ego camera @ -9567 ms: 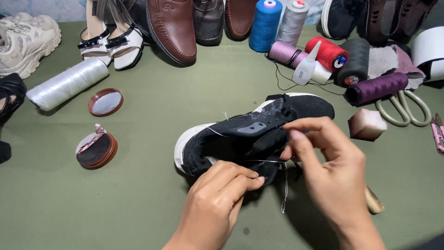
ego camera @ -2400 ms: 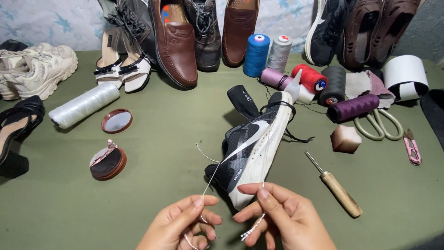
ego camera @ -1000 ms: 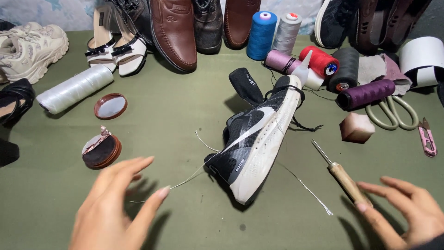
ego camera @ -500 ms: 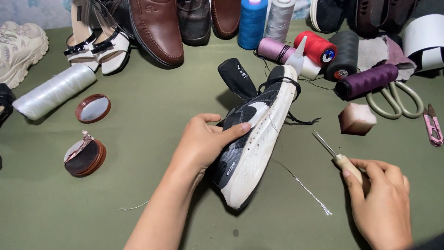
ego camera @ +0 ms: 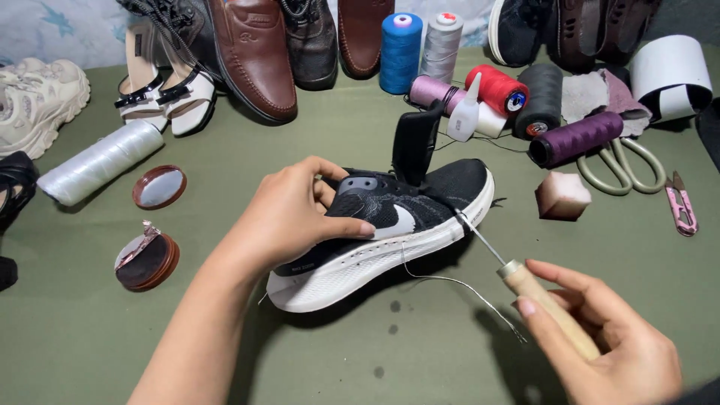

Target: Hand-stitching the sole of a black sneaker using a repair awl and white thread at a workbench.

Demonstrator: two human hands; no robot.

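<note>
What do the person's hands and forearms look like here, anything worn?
Both are bare: the left hand and right hand carry no gloves, rings, watch or bands. No sleeve shows on the left forearm up to the frame edge. Fingernails are short and unpainted. The right wrist is cut off by the frame.

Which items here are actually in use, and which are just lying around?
In use: left hand gripping black knit sneaker with white sole; right hand holding wooden-handled awl; loose white thread.

Lying about: blue thread cone, purple thread spool, pale scissors, brown leather shoe, round tin lid.
</note>
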